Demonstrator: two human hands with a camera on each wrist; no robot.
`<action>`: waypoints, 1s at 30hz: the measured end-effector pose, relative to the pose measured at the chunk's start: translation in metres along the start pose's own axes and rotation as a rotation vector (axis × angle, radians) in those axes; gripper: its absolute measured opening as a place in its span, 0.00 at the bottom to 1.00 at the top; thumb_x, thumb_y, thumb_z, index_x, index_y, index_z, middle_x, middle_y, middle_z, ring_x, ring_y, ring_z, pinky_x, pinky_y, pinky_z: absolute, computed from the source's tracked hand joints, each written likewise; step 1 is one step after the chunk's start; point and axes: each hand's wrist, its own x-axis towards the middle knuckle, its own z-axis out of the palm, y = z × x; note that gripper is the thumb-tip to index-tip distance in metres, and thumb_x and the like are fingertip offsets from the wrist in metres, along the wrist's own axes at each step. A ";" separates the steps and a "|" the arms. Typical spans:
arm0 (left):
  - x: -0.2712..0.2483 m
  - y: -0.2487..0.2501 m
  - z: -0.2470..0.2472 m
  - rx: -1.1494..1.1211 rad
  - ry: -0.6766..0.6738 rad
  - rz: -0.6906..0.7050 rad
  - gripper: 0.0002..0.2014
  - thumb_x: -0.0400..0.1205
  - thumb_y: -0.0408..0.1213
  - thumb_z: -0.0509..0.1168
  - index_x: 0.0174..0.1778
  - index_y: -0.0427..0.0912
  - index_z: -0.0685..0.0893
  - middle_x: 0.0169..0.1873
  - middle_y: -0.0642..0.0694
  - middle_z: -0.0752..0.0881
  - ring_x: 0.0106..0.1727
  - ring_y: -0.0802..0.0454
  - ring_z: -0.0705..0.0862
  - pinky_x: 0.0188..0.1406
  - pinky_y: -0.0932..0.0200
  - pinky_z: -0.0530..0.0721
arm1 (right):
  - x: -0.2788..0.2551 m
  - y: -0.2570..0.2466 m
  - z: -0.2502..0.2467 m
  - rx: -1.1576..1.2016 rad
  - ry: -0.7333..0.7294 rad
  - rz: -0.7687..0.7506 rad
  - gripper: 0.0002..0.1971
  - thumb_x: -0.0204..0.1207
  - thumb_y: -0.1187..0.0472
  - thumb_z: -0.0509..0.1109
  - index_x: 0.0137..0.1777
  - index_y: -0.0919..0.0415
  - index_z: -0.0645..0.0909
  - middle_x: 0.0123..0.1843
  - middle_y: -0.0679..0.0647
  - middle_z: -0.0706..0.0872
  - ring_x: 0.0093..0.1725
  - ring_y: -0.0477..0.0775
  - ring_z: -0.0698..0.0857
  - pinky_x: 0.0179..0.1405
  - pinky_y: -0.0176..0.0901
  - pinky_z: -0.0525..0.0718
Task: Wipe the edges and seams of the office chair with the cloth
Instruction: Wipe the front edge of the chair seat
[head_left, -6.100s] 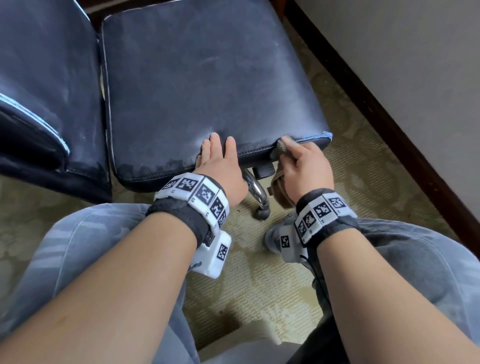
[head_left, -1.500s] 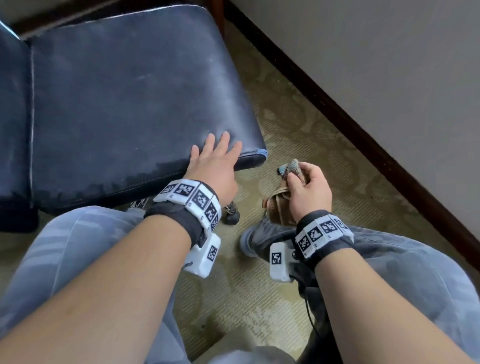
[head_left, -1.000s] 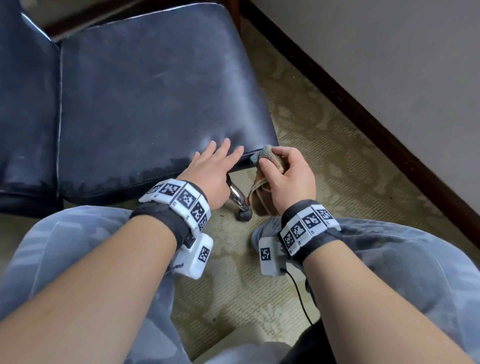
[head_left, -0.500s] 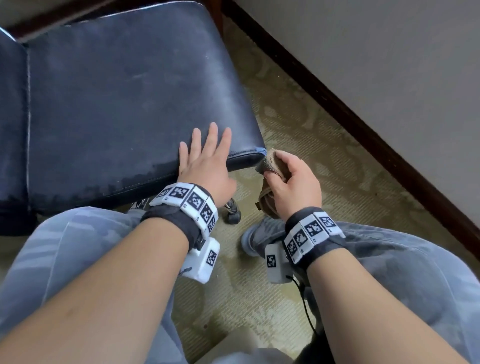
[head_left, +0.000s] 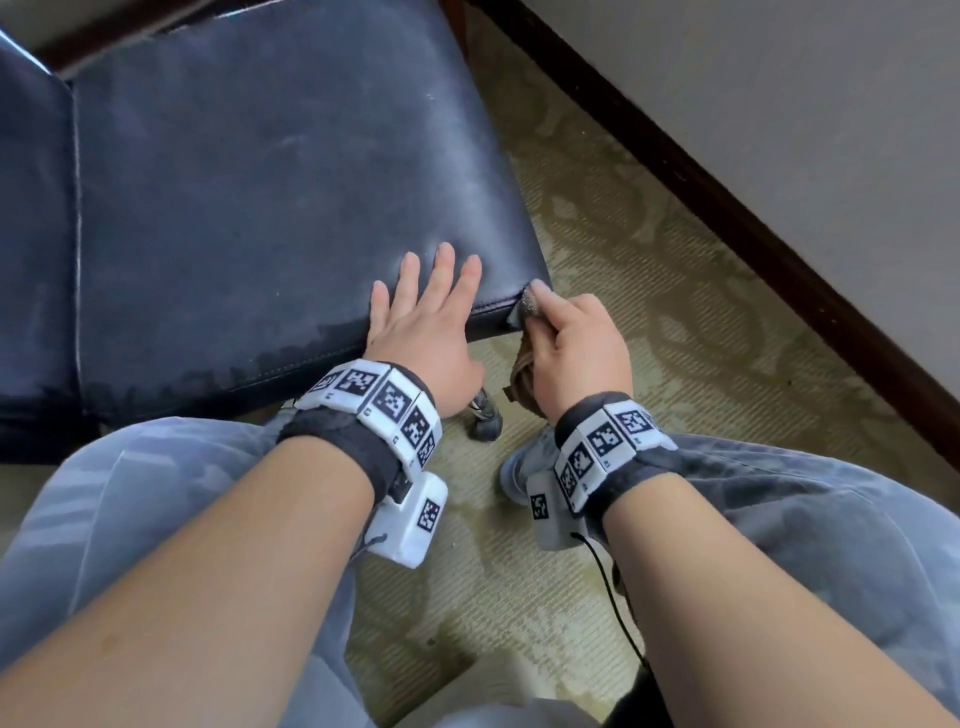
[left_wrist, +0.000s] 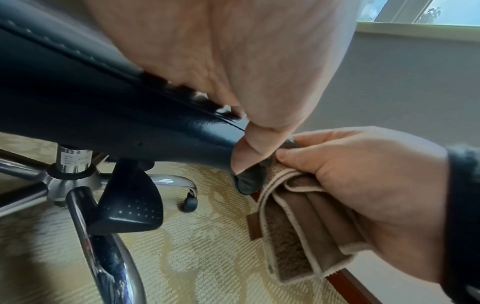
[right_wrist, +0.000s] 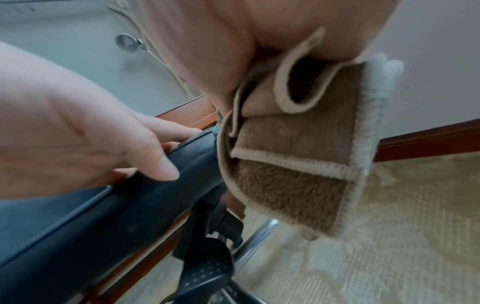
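Note:
The office chair's dark leather seat (head_left: 270, 197) fills the upper left of the head view. My left hand (head_left: 426, 322) lies flat on the seat's front edge, fingers straight, with the thumb (left_wrist: 246, 156) hooked over the rim. My right hand (head_left: 571, 343) grips a folded brown cloth (left_wrist: 298, 222) with pale trim and presses its top against the seat's front right corner (head_left: 519, 306). In the right wrist view the cloth (right_wrist: 293, 156) hangs below the palm beside the seat's rounded edge (right_wrist: 130, 205).
Under the seat are the chrome base (left_wrist: 59, 176), a black lever paddle (left_wrist: 127, 205) and a castor (left_wrist: 189, 203). A second dark cushion (head_left: 31, 260) adjoins at left. A dark wooden skirting board (head_left: 727, 218) lines the wall at right. My knees and shoe (head_left: 519, 467) are below on patterned carpet.
The right hand has come back from mid-air with the cloth to the seat's front right corner. The left hand has slid a little further onto the seat, staying flat.

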 end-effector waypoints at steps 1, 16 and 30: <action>0.000 0.000 0.000 -0.002 -0.002 -0.001 0.51 0.81 0.41 0.67 0.92 0.58 0.37 0.92 0.53 0.33 0.92 0.42 0.31 0.90 0.35 0.34 | -0.004 -0.006 0.000 0.000 -0.011 -0.052 0.16 0.88 0.53 0.64 0.73 0.41 0.80 0.51 0.46 0.75 0.50 0.55 0.82 0.48 0.49 0.83; -0.006 -0.002 -0.001 0.010 -0.052 0.003 0.51 0.82 0.38 0.65 0.92 0.59 0.36 0.91 0.55 0.31 0.91 0.44 0.30 0.90 0.37 0.33 | -0.021 -0.018 0.005 -0.025 -0.011 -0.182 0.15 0.87 0.51 0.64 0.72 0.40 0.81 0.52 0.47 0.80 0.47 0.57 0.85 0.40 0.50 0.84; -0.010 -0.002 -0.003 0.013 -0.090 0.005 0.52 0.82 0.40 0.68 0.92 0.60 0.37 0.91 0.55 0.31 0.91 0.45 0.29 0.90 0.38 0.32 | -0.015 -0.013 -0.003 0.006 -0.066 -0.057 0.17 0.87 0.51 0.65 0.75 0.41 0.80 0.51 0.43 0.74 0.52 0.52 0.82 0.46 0.44 0.78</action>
